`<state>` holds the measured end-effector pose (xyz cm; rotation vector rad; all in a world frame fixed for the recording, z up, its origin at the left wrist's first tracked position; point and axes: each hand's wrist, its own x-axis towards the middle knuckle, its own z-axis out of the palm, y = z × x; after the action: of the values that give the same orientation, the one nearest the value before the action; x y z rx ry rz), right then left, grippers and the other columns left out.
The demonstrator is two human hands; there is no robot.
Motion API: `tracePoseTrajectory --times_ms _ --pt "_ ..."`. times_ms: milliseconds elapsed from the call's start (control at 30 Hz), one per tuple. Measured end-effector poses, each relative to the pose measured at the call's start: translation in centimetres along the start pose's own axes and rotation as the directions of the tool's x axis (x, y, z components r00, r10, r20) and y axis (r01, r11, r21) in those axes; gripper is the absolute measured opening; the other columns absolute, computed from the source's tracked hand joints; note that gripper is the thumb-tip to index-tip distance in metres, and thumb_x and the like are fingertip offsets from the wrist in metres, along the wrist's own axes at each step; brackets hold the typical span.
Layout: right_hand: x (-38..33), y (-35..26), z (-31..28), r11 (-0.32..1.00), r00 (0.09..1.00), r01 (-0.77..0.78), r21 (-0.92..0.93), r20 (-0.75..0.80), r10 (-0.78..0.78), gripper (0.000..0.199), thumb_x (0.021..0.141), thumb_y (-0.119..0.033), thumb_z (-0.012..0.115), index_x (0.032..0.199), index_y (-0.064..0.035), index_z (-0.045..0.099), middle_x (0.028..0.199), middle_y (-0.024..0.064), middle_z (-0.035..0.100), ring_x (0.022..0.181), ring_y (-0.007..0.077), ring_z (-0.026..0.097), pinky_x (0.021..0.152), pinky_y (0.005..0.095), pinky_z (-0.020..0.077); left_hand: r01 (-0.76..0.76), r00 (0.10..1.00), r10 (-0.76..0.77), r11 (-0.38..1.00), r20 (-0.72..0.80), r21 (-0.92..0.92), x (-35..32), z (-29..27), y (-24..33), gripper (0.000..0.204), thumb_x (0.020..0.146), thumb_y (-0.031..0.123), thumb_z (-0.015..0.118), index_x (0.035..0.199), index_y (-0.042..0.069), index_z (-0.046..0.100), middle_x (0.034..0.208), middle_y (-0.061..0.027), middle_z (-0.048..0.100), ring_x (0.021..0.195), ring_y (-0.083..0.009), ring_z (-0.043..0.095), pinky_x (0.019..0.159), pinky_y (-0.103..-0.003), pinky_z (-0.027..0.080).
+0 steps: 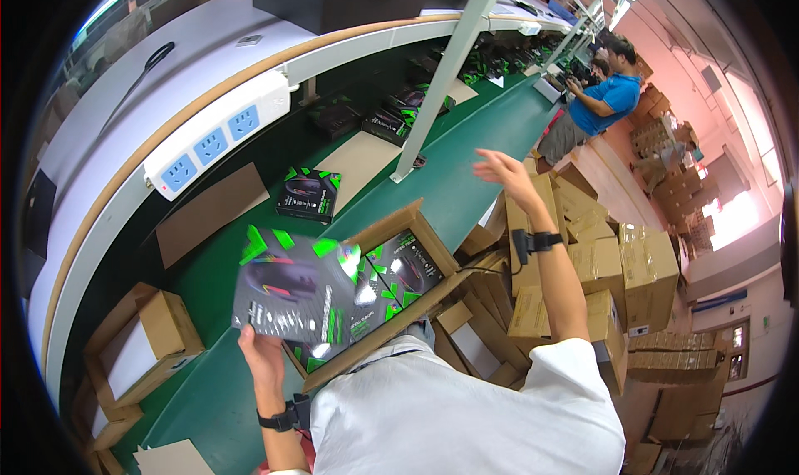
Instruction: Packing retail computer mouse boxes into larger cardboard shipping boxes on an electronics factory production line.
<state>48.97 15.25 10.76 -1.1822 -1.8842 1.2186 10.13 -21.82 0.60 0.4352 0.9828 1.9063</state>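
The black and green product box [300,296] is sitting near the picture's centre, tilted up off the green worktop [466,175], and the left hand [260,354] is gripping it from below at its lower left corner, fingers curled behind the box so that only the thumb side is showing. At 3 o'clock from it an open brown carton [398,225] is holding more boxes of the same kind, glossy and catching the light. The right hand [503,171] is hovering at 1 o'clock from the carton, fingers spread and holding nothing, blurred at the tips. A second, smaller black and green box [308,194] is lying flat on the worktop at 12 o'clock from the held one, with a flat cardboard sheet [208,213] at its 9 o'clock. A white power strip [218,134] is running along the rail above. The worktop is stretching away toward 1 o'clock, where a person in a blue shirt [612,96] is working. Stacked brown cartons [616,267] are filling the floor at 3 o'clock. The print on the boxes is too small to make out.
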Motion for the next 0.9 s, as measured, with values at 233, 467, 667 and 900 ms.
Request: tracePoseTrajectory --times_ms 233,467,667,900 --pt "-8.7 6.6 -9.0 0.972 0.951 -0.202 -0.116 -0.259 0.167 0.033 0.099 -0.028 0.053 0.107 0.0018 0.066 0.091 0.007 0.068 0.083 0.0125 0.064 0.074 0.0246 0.0495 0.309 0.951 -0.291 0.916 -0.106 0.255 -1.8 -2.5 -3.3 0.062 0.093 0.04 0.048 0.143 0.007 0.03 0.127 -0.0077 0.054 0.112 -0.0186 0.057 0.089 -0.032 0.048" --pt "-12.1 -2.2 7.8 0.983 0.905 -0.183 0.031 0.395 0.156 0.037 0.099 -0.025 0.051 0.125 0.0009 0.057 0.109 0.0107 0.067 0.102 0.0191 0.063 0.092 0.0337 0.0486 0.371 0.928 -0.357 0.856 -0.107 0.361 1.6 -1.8 -7.1 0.063 0.091 0.034 0.042 0.144 0.002 0.028 0.136 -0.0188 0.04 0.127 -0.0275 0.039 0.109 -0.036 0.028" --pt "-12.0 9.6 22.6 0.896 0.655 -0.445 -0.002 0.681 0.327 0.067 0.1 -0.046 0.045 0.141 0.0048 0.034 0.137 0.0121 0.047 0.125 0.0198 0.041 0.109 0.0325 0.0313 0.298 0.953 -0.295 0.869 -0.07 0.395 2.1 1.9 -5.3 0.069 0.094 0.036 0.041 0.152 0.011 0.016 0.151 -0.0191 0.024 0.139 -0.0303 0.027 0.114 -0.039 0.022" --pt "-11.4 5.5 21.2 0.825 0.583 -0.512 -0.241 0.608 0.539 0.081 0.091 -0.06 0.053 0.137 0.0057 0.041 0.124 0.0095 0.054 0.106 0.0158 0.049 0.086 0.0265 0.0421 0.249 0.968 -0.086 0.196 -0.237 0.948 -2.3 0.3 0.0 0.058 0.093 0.042 0.054 0.134 0.001 0.05 0.125 -0.0248 0.057 0.119 -0.0372 0.05 0.101 -0.042 0.04"
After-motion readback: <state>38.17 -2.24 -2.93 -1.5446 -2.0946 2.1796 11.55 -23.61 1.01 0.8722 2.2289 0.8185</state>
